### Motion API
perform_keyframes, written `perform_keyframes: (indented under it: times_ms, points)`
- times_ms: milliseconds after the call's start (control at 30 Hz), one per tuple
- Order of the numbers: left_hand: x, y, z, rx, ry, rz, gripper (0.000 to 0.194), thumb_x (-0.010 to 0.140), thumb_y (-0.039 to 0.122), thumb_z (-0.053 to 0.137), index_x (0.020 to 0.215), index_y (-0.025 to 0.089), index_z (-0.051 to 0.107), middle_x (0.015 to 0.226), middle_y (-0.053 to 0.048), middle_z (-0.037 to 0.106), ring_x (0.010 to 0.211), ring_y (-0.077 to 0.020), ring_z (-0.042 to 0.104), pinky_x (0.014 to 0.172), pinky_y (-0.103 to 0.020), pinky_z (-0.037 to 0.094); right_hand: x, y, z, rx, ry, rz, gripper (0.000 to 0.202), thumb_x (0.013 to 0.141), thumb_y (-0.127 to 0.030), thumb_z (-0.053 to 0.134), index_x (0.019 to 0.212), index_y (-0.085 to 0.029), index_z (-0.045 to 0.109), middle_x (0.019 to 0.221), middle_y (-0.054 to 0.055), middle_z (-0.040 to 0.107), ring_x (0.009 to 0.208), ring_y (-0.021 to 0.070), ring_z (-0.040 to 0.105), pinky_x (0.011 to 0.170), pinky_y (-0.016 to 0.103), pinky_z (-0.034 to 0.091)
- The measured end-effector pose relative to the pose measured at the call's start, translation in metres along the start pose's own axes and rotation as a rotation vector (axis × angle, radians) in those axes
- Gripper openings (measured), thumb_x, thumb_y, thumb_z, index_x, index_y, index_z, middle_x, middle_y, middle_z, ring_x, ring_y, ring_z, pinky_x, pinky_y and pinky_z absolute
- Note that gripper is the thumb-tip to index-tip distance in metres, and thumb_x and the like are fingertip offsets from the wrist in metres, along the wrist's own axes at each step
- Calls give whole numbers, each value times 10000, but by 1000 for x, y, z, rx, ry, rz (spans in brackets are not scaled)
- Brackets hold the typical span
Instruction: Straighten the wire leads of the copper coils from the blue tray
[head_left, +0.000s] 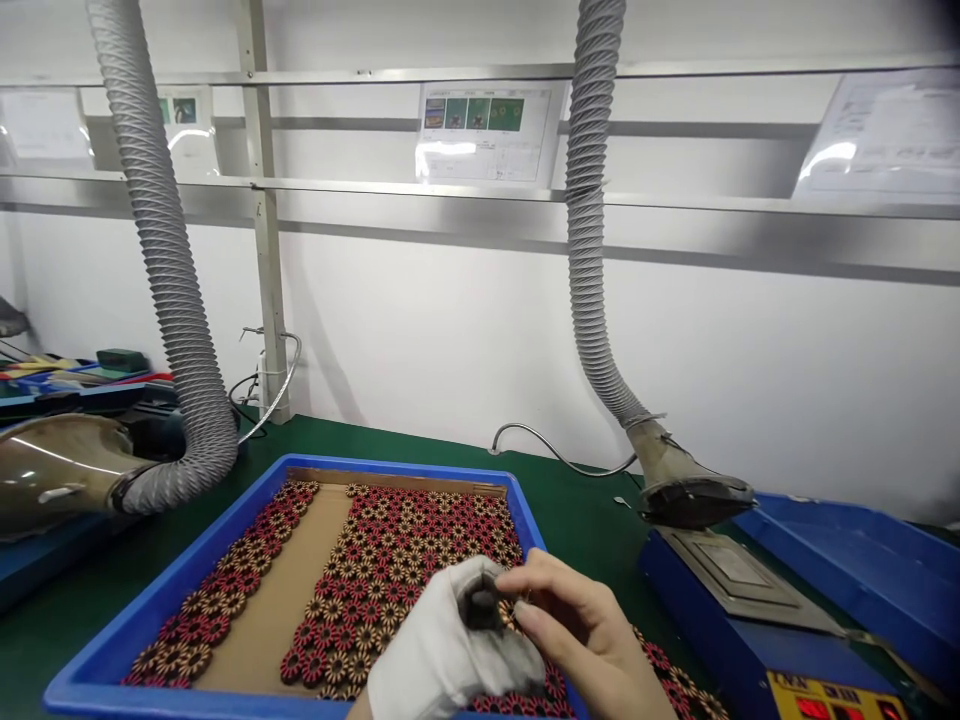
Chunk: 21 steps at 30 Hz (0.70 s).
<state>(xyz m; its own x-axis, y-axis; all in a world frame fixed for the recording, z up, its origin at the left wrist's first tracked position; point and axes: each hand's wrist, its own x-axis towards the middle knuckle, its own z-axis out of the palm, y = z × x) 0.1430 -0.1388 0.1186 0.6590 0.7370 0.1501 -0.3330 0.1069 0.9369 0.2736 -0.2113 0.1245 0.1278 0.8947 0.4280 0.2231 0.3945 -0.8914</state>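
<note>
Hands point(461, 635) point(589, 630) together over blue tray point(169, 590) w/ wound parts point(420, 540).

Gloved left hand point(459, 640), bare right hand point(583, 630), touching

The 2 hoses point(589, 240) look like ribbed plastic, the tray point(174, 572) smooth plastic, the glove point(426, 640) matt cloth

Part between the hands point(517, 620), lower center: mostly hidden by fingers. Sheet point(889, 140), upper right: text unreadable, edge cropped. Red display point(814, 708), lower right: cut off, digits illegible.
</note>
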Motion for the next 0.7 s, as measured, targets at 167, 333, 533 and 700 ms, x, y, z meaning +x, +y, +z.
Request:
perform_keyframes:
  times_ms: [167, 333, 533, 700]
  points:
    - [0, 4, 10, 19, -49, -1, 329, 429, 175, 856, 574, 161, 560, 579, 32, 547, 568, -100, 482, 584, -232, 425, 0, 11, 6, 331, 62, -15, 290, 809, -424, 759, 649, -185, 727, 640, 15, 518, 636, 159, 429, 600, 274, 317]
    - [-10, 7, 11, -59, -127, -64, 564, 383, 483, 923, 700, 159, 587, 621, -4, 598, 546, -121, 536, 538, -241, 446, -1, 7, 9, 532, 123, 53, 334, 858, -493, 681, 688, -210, 633, 586, -59, 353, 486, 102, 265, 502, 243, 299]
    - [-18, 10, 1, 107, -87, 104, 568, 609, 652, 789, 818, 135, 677, 790, -71, 657, 730, -171, 596, 728, -285, 483, -5, 4, 8, 363, 131, 24, 399, 732, -543, 787, 968, -222, 791, 773, 54, 633, 685, 186, 533, 644, 288, 414]
    - [-21, 9, 3, 107, 12, 0, 549, 588, 641, 806, 779, 149, 657, 756, -26, 582, 711, -149, 532, 700, -265, 454, -4, 4, 14, 314, 49, 5, 300, 778, -491, 766, 755, -194, 803, 675, 51, 637, 612, 165, 507, 571, 278, 363]
